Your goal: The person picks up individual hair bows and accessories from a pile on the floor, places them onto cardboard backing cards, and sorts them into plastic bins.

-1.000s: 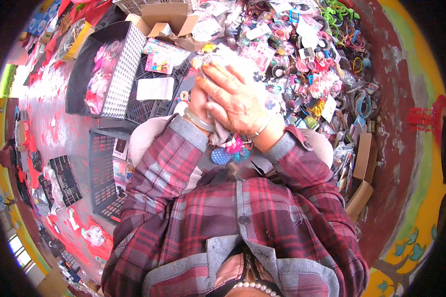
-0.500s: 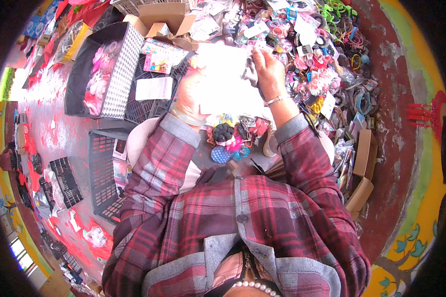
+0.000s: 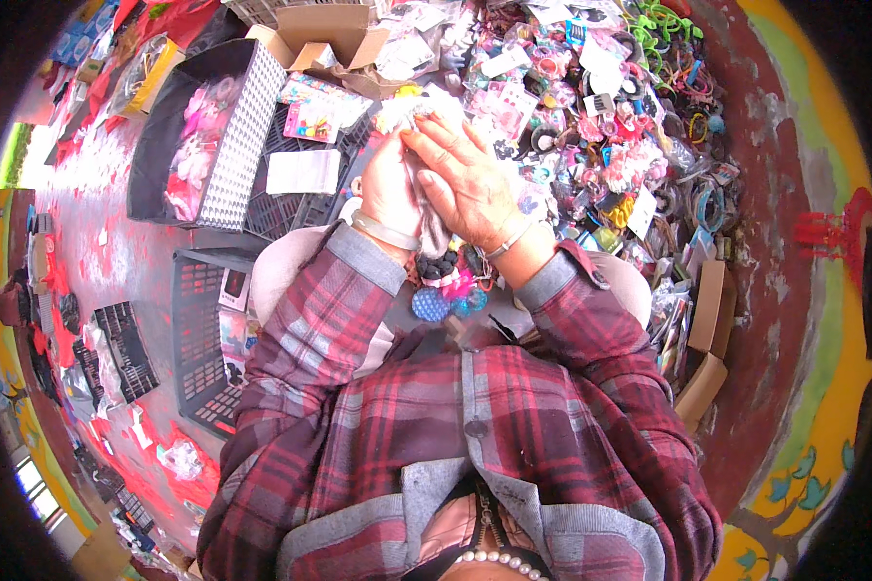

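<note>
We're pressing both palms together around a clear plastic packet (image 3: pixel 434 218). Left hand (image 3: pixel 389 184) and right hand (image 3: pixel 467 179) are both clamping it flat between them, fingers straight. Packet's long axis is running away from us, top end (image 3: pixel 407 108) poking past the fingertips toward the pile of hair accessories (image 3: pixel 610 126). Dark pom-pom hair ties (image 3: pixel 446 266) are hanging just below the wrists.

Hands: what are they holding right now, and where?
A clear plastic packet, pressed flat between the left hand and right hand.
</note>
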Available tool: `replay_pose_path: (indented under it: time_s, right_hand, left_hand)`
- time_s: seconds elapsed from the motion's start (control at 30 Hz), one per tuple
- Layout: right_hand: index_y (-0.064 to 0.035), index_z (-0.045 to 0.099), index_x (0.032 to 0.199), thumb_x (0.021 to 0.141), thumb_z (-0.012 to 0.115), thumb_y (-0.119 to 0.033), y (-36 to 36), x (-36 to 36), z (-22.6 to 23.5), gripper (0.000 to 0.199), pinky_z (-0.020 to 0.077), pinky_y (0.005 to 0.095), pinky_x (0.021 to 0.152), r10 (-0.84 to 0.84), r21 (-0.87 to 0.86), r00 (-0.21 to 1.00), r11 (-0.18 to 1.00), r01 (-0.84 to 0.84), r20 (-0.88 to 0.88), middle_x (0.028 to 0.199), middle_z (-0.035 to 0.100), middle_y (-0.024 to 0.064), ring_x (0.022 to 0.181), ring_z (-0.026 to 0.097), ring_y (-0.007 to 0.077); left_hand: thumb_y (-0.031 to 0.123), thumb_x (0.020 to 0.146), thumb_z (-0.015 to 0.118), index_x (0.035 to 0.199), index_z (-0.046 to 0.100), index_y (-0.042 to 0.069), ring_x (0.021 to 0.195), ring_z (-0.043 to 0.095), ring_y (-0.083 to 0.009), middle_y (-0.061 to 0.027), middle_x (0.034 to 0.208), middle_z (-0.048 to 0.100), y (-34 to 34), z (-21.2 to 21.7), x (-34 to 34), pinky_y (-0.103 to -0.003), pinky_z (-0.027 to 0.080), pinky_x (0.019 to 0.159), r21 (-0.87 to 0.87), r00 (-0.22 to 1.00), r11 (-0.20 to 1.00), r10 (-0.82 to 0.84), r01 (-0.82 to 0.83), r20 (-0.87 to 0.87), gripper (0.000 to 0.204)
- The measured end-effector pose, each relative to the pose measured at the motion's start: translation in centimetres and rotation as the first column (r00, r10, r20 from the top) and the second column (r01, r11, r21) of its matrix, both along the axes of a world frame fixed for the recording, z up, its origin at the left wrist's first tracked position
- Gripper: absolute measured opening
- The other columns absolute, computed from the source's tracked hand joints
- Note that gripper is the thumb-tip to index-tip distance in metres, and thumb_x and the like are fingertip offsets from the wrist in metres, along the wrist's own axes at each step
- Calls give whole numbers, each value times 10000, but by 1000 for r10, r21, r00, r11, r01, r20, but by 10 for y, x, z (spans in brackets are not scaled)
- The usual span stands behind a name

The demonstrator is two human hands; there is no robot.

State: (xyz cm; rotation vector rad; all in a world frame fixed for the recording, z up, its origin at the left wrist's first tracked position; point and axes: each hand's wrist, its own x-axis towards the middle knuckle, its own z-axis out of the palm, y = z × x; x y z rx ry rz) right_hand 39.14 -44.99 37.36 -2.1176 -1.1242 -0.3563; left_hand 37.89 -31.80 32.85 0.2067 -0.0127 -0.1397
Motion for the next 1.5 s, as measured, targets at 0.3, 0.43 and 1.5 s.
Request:
replay_pose_path:
  time_s: [0.3,0.43,1.5]
  right_hand:
    - [-2,629,1012,805,488,0,-32,69,-58,251,479,268,741,-220,311,665,751,583,-714,869,666,85,822,621,174]
    - [-26,608,1055,904,530,-330,-39,56,-19,348,487,255,634,399,423,172,719,552,-901,795,655,61,700,601,125]
    - [-45,513,1216,873,535,-287,-16,14,5,420,382,408,945,-39,134,993,989,54,-108,1232,517,140,1179,465,275]
  left_hand:
    - [311,941,378,1228,450,-32,1010,584,-304,-170,1140,567,12,50,-9,-429,481,872,313,997,948,40,-58,63,453]
    - [324,944,372,1228,450,-29,962,612,-304,-172,1104,586,18,54,-1,-401,520,815,332,977,923,213,-195,-18,460]
    - [322,968,368,1206,479,24,1033,563,-196,-106,1142,570,-9,17,6,-339,460,896,211,999,978,17,-8,-37,397]
